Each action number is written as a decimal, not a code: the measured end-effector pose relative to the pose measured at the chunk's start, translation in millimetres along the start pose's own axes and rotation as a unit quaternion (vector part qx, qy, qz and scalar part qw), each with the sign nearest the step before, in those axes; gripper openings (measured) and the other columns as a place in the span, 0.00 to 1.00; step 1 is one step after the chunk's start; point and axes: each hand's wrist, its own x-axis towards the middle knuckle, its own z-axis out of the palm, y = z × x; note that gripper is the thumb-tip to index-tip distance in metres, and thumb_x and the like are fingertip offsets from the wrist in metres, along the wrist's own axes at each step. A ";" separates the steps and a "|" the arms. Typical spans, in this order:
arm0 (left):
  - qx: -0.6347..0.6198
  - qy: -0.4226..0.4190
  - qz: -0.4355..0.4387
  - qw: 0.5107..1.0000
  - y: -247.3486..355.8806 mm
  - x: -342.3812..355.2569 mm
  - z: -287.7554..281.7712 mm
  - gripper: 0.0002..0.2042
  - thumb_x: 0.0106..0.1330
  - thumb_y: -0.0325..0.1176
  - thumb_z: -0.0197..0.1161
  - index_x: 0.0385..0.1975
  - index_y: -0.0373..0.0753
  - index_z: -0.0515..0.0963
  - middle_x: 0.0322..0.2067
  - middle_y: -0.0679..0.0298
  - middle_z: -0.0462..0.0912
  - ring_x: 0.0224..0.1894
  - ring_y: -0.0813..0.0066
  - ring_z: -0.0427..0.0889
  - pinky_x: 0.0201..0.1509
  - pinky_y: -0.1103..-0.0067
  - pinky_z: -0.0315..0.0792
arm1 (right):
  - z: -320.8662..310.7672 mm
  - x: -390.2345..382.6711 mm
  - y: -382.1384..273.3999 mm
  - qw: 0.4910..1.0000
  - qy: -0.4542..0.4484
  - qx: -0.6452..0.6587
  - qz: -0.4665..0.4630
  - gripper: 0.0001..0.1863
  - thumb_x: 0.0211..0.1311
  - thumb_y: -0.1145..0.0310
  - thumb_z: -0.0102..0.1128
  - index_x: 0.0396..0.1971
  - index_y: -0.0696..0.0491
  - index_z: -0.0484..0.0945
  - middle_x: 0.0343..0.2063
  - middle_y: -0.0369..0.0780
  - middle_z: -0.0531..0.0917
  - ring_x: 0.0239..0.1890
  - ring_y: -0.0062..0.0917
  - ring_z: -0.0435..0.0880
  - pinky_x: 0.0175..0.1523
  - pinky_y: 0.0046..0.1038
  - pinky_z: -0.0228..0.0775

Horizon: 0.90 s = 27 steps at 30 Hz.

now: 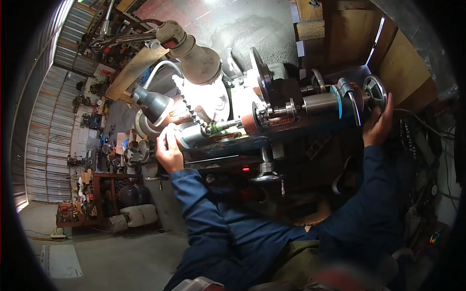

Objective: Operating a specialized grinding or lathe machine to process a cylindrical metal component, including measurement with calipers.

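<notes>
Corrugated grey metal wall panels (48, 140) at nine o'clock, smooth grey concrete floor (126, 257) at seven to eight. Dark-painted, long metal machine body (228, 144) runs across the middle, tilted up toward two o'clock.

Left hand (170, 151), at nine o'clock: fingers bent, tips at the outer end of a smooth matte grey metal cylinder (192, 136). Cylinder sits between nine and ten o'clock, just beside the hand. Glare and angle are poor there, so can't tell whether the fingers grip it or merely rest on it. Right hand (378, 125), just short of three o'clock: curled round the lower rim of a shiny round steel handwheel (374, 91).

Handling, as judged from the pose: turn the wheel with light, even pressure, keep the cylinder square to the machine's line, fingertips off the gap at its inner end, loose cuffs away from anything that spins.

Materials: polished steel barrel (320, 103) at two o'clock, thin bright-blue curved band (339, 101) beside it. Rust-red round flange (249, 122) near one o'clock, rough-looking. Large dark flat metal disc (259, 75) behind it. Dusty, bell-shaped grey-brown lamp head (201, 62) at eleven; black cone-shaped lamp shade (154, 105) at ten. Dark ridged, chain-like strip (188, 104) hangs between lamps and cylinder.
</notes>
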 end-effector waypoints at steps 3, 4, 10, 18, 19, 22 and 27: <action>0.124 0.031 0.101 0.987 -9.6 -3.0 -4.4 0.10 0.62 0.26 0.61 0.41 0.29 0.77 0.36 0.61 0.83 0.37 0.76 0.79 0.43 0.78 0.74 | 6.8 -6.5 7.3 1.000 -0.023 -0.002 -0.008 0.25 0.70 0.62 0.40 0.59 0.63 0.63 0.54 0.54 0.72 0.55 0.45 0.74 0.59 0.36 0.65; 0.048 0.023 0.031 0.998 -0.3 -3.4 1.2 0.09 0.62 0.25 0.61 0.41 0.28 0.77 0.38 0.61 0.83 0.38 0.78 0.79 0.45 0.80 0.73 | 4.3 -3.3 6.8 1.000 -0.027 -0.008 0.007 0.25 0.71 0.60 0.40 0.59 0.62 0.63 0.55 0.55 0.71 0.56 0.45 0.73 0.59 0.36 0.64; -0.049 0.020 -0.017 0.998 -5.4 -0.6 -0.5 0.08 0.64 0.25 0.60 0.41 0.29 0.77 0.39 0.60 0.83 0.41 0.77 0.79 0.47 0.81 0.73 | 1.5 23.9 -15.2 0.999 -0.046 0.005 0.020 0.22 0.70 0.56 0.43 0.56 0.53 0.71 0.48 0.48 0.79 0.48 0.39 0.81 0.48 0.31 0.74; -0.082 0.054 -0.037 0.994 -4.9 0.1 1.4 0.08 0.63 0.25 0.62 0.39 0.28 0.77 0.39 0.56 0.83 0.41 0.73 0.81 0.47 0.79 0.75 | -8.2 51.6 -29.7 0.983 -0.176 -0.019 0.051 0.18 0.70 0.62 0.42 0.53 0.50 0.75 0.44 0.45 0.82 0.45 0.36 0.82 0.48 0.31 0.72; -0.083 0.059 -0.033 0.994 -6.2 -0.1 2.8 0.09 0.63 0.25 0.62 0.39 0.28 0.77 0.39 0.56 0.83 0.41 0.73 0.81 0.48 0.79 0.75 | -8.7 55.6 -28.1 0.983 -0.178 -0.021 0.050 0.18 0.70 0.62 0.42 0.53 0.50 0.75 0.44 0.45 0.82 0.45 0.36 0.82 0.48 0.31 0.72; -0.094 0.061 -0.037 0.993 -11.5 -0.5 2.5 0.09 0.62 0.25 0.63 0.40 0.28 0.77 0.38 0.56 0.83 0.41 0.73 0.81 0.48 0.79 0.75 | -8.7 64.5 -21.7 0.971 -0.225 -0.062 0.045 0.17 0.70 0.62 0.42 0.53 0.48 0.75 0.43 0.46 0.82 0.45 0.38 0.82 0.47 0.31 0.72; -0.090 0.068 -0.050 0.992 -9.4 0.0 0.9 0.09 0.62 0.26 0.64 0.39 0.29 0.78 0.37 0.57 0.83 0.40 0.75 0.81 0.47 0.80 0.75 | -7.7 77.2 -20.7 0.945 -0.306 -0.095 0.063 0.16 0.69 0.61 0.45 0.52 0.46 0.76 0.43 0.45 0.82 0.45 0.38 0.82 0.47 0.31 0.71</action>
